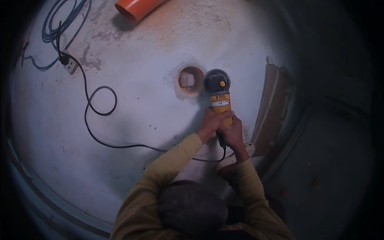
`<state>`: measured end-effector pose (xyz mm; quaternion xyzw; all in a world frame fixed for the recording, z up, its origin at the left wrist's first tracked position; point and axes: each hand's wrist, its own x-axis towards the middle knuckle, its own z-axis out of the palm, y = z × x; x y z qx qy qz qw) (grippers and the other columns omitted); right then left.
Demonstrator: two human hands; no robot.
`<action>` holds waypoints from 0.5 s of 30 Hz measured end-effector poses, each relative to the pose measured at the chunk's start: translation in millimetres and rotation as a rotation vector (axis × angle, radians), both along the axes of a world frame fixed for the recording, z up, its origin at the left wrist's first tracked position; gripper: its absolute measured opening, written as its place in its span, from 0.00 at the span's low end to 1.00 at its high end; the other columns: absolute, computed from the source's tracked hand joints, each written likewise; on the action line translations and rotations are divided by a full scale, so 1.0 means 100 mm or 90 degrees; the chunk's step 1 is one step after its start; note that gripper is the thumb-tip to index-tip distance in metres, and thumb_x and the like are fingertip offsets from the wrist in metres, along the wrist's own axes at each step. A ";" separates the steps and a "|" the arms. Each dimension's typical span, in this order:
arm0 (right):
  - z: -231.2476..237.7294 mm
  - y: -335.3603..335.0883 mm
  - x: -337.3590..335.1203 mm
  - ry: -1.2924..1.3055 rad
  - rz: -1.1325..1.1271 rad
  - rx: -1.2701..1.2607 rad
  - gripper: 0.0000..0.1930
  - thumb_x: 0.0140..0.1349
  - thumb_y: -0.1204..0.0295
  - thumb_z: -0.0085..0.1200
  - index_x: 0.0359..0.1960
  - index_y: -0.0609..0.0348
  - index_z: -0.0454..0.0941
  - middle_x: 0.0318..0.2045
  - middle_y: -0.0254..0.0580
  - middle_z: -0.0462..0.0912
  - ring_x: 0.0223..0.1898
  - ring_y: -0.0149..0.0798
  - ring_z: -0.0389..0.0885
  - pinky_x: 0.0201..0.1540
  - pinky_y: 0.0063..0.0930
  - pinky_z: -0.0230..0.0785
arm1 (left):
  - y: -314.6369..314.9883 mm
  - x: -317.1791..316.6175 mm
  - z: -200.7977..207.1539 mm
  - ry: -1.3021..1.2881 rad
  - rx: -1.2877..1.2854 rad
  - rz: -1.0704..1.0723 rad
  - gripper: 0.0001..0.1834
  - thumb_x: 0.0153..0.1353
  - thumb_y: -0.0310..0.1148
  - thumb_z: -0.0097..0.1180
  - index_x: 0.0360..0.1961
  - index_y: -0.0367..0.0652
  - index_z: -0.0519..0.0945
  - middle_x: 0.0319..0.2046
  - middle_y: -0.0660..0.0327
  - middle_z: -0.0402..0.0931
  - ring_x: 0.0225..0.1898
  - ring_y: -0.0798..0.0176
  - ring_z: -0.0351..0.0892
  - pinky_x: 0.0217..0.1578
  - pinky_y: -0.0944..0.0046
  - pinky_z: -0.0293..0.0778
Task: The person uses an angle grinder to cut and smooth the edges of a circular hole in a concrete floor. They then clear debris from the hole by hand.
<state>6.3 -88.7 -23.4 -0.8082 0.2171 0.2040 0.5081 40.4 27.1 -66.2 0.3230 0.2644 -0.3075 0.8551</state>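
The head view shows the yellow angle grinder (221,107) held just ahead of both hands, its dark round head right beside the orange-rimmed hole (191,81) that lies ahead and left of them in the pale floor (140,108). If the disc caught on that rim, perhaps from a slight tilt or uneven pressure, the tool could kick back toward the wrists; whether it is spinning cannot be told. The black cord (116,147) runs out leftward beneath the left forearm, so a sideways shift might snag it. Both hands are wrapped around the body, the left hand (211,123) farther forward, the right hand (233,134) lower and toward the tail; the forearms reach forward and converge on the grip.
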 end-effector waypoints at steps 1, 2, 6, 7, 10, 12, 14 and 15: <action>0.02 -0.01 0.00 0.015 0.000 0.005 0.29 0.56 0.64 0.73 0.56 0.68 0.79 0.45 0.47 0.88 0.46 0.35 0.86 0.51 0.34 0.79 | 0.00 -0.01 0.01 0.008 -0.008 0.004 0.17 0.56 0.29 0.74 0.44 0.33 0.84 0.39 0.54 0.86 0.37 0.61 0.88 0.39 0.59 0.84; 0.05 -0.02 0.01 0.032 -0.002 0.013 0.29 0.56 0.64 0.73 0.55 0.68 0.79 0.45 0.47 0.88 0.46 0.35 0.86 0.51 0.34 0.79 | -0.01 -0.02 0.04 0.027 -0.012 0.004 0.17 0.56 0.29 0.74 0.44 0.33 0.84 0.39 0.54 0.86 0.37 0.61 0.88 0.39 0.59 0.84; 0.11 -0.03 0.04 0.011 0.016 0.040 0.28 0.56 0.66 0.72 0.55 0.68 0.79 0.44 0.45 0.88 0.45 0.35 0.86 0.50 0.32 0.80 | -0.04 -0.04 0.12 0.032 0.010 0.027 0.17 0.56 0.28 0.74 0.45 0.33 0.84 0.39 0.55 0.86 0.37 0.62 0.87 0.39 0.60 0.83; 0.11 -0.03 0.05 0.010 0.024 0.032 0.28 0.56 0.67 0.72 0.55 0.68 0.79 0.44 0.45 0.88 0.45 0.35 0.86 0.49 0.32 0.80 | -0.04 -0.04 0.12 0.041 0.010 0.031 0.17 0.56 0.28 0.74 0.45 0.33 0.84 0.39 0.55 0.86 0.37 0.62 0.87 0.39 0.60 0.83; 0.13 -0.03 0.05 0.032 0.025 -0.001 0.27 0.56 0.67 0.72 0.54 0.68 0.79 0.43 0.45 0.88 0.44 0.34 0.86 0.50 0.32 0.79 | -0.04 -0.03 0.12 0.033 -0.016 0.024 0.17 0.56 0.27 0.74 0.44 0.33 0.84 0.39 0.55 0.86 0.36 0.61 0.87 0.38 0.60 0.83; 0.15 -0.03 0.03 0.035 0.011 -0.013 0.25 0.56 0.69 0.71 0.54 0.69 0.80 0.43 0.44 0.88 0.43 0.33 0.86 0.49 0.31 0.79 | -0.06 -0.02 0.11 0.033 -0.033 0.014 0.16 0.56 0.27 0.74 0.44 0.33 0.84 0.39 0.55 0.86 0.36 0.61 0.87 0.38 0.60 0.83; 0.16 -0.02 0.02 0.016 0.003 -0.002 0.22 0.58 0.71 0.69 0.52 0.70 0.80 0.43 0.42 0.88 0.42 0.32 0.85 0.46 0.29 0.79 | -0.07 -0.02 0.11 0.051 -0.039 0.010 0.16 0.56 0.27 0.73 0.44 0.33 0.83 0.38 0.55 0.86 0.36 0.61 0.87 0.38 0.60 0.83; 0.18 -0.02 0.00 0.026 -0.008 -0.001 0.23 0.57 0.71 0.69 0.53 0.69 0.80 0.43 0.43 0.88 0.42 0.32 0.85 0.47 0.29 0.79 | -0.07 -0.04 0.12 0.049 -0.031 0.009 0.16 0.56 0.27 0.74 0.44 0.33 0.83 0.38 0.55 0.86 0.36 0.61 0.87 0.38 0.60 0.83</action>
